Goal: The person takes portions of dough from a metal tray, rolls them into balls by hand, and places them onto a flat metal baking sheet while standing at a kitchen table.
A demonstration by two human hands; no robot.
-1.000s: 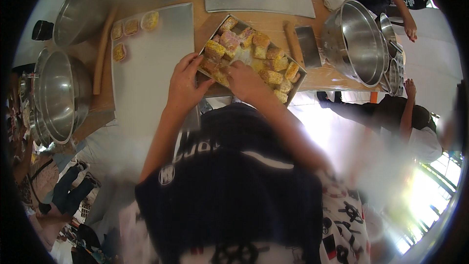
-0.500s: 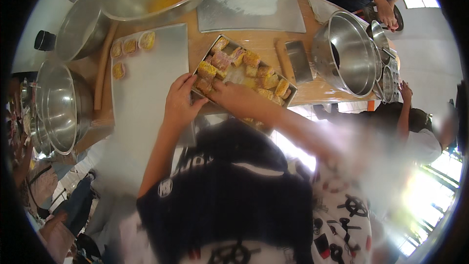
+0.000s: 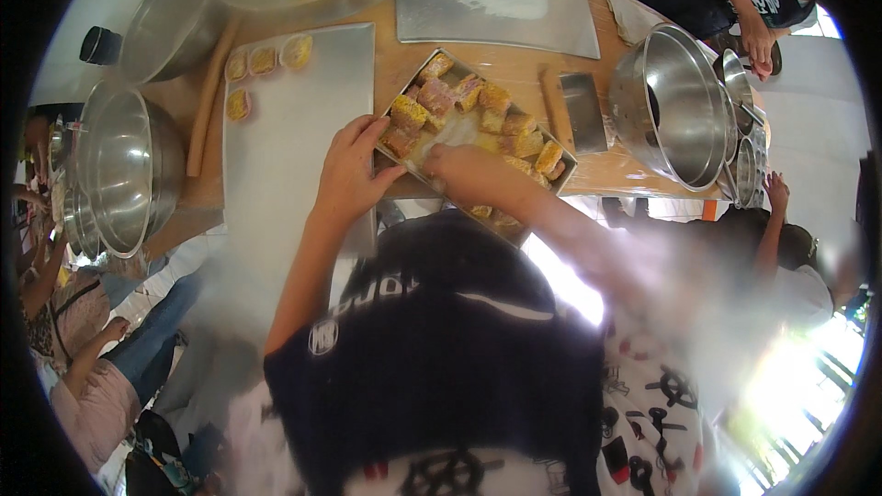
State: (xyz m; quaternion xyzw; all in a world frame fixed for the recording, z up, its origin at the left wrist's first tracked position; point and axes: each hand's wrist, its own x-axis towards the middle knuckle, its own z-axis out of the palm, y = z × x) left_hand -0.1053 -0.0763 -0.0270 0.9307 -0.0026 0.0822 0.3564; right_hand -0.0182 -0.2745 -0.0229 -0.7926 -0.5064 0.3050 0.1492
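A square metal baking pan [image 3: 452,133] sits at an angle near the table's front edge. Several yellow-crusted rolls [image 3: 437,95] with pinkish sides line its edges, and a pale loose layer shows on the bare middle. My left hand [image 3: 354,170] holds the pan's left corner, fingers along the far side and thumb on the near side. Inside the pan, my right hand [image 3: 469,173] reaches down with its fingers drawn together. Its fingertips point at the pan floor; whatever they hold, if anything, is hidden. My right forearm covers part of the near rolls.
Left of the pan lies a metal sheet [image 3: 294,147] with several small pieces [image 3: 296,51] in paper cups. A rolling pin [image 3: 209,106] and steel bowls [image 3: 115,170] lie beyond. Behind is a floured tray [image 3: 551,23]; to the right, a dough scraper [image 3: 584,110] and a bowl [image 3: 675,110].
My right hand has moved away from the rolls at the left corner toward the pan's middle. My left hand still holds the corner. The whole view has shifted slightly.
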